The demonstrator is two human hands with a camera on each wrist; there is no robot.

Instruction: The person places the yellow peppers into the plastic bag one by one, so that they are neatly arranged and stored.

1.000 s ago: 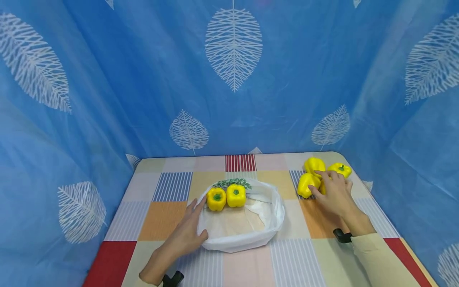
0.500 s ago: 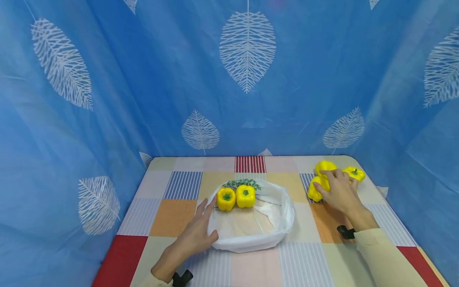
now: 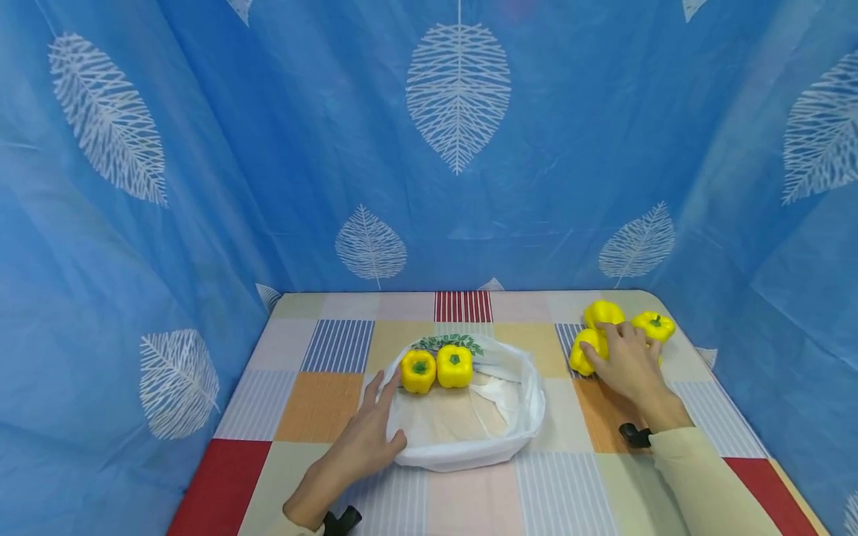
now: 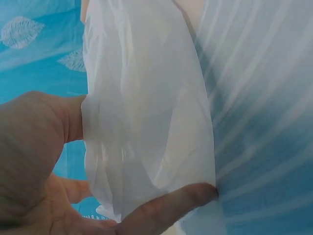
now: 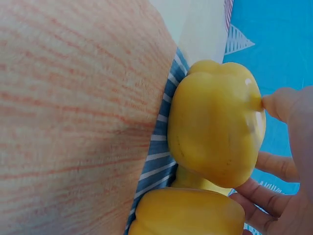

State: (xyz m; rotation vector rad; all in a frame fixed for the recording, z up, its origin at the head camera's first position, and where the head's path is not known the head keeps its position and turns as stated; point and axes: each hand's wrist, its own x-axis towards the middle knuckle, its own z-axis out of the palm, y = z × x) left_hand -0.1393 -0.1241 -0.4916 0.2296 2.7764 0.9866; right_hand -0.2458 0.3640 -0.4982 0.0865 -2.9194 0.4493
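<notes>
A white plastic bag stands on the table with its mouth spread wide and its rim rolled. Inside, at its back left, two yellow bell peppers sit side by side, stems up. My left hand rests against the bag's left side, fingers spread; in the left wrist view the thumb and a finger lie along the plastic. At the right, my right hand grips a yellow bell pepper, thumb on its upper side and fingers reaching behind it, partly hidden.
Near the right hand lie more yellow bell peppers: one behind, one with its stem showing, and another mostly under the hand. A patchwork cloth covers the table. Blue leaf-print curtain hangs behind and at the sides.
The head view has shifted slightly. My right hand has settled further around the near-left pepper of the group. My left hand stays at the bag's side.
</notes>
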